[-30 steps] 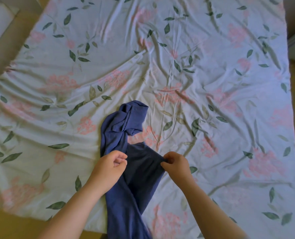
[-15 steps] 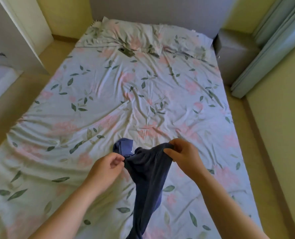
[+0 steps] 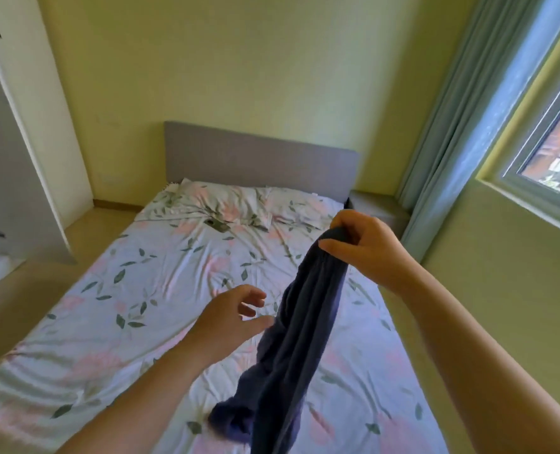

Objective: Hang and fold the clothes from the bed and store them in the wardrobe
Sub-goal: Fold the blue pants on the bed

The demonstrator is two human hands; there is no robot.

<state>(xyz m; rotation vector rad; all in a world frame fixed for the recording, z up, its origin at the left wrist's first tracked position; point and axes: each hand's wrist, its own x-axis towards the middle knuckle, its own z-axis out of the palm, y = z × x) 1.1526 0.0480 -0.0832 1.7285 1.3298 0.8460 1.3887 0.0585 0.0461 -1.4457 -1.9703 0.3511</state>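
Pinching a bunched top edge of the navy garment (image 3: 305, 339), your right hand (image 3: 364, 249) is raised above the bed (image 3: 124, 322), with thumb and fingers curled round the cloth. From that grip the garment hangs in a long, twisted strip that slants down and towards you. Its lower end lies crumpled on the floral sheet under your left forearm and runs out of view at the bottom edge.

Your left hand (image 3: 232, 319) sits lower and to the left of your right hand, with its fingers spread, loosely bent and holding nothing. Its thumb tip lies just beside the left edge of the hanging cloth, and you cannot tell whether it touches.

Beyond both hands, two pillows (image 3: 226, 199) in the same print lie against a grey headboard (image 3: 259, 158). A small dark flat object (image 3: 217, 225) rests on the sheet just in front of them, and what it is cannot be made out. Well off to the left of your left hand stands a white wardrobe door (image 3: 26, 132). To the right of your right hand hang a pale blue curtain (image 3: 452, 132) and a window (image 3: 554, 152).
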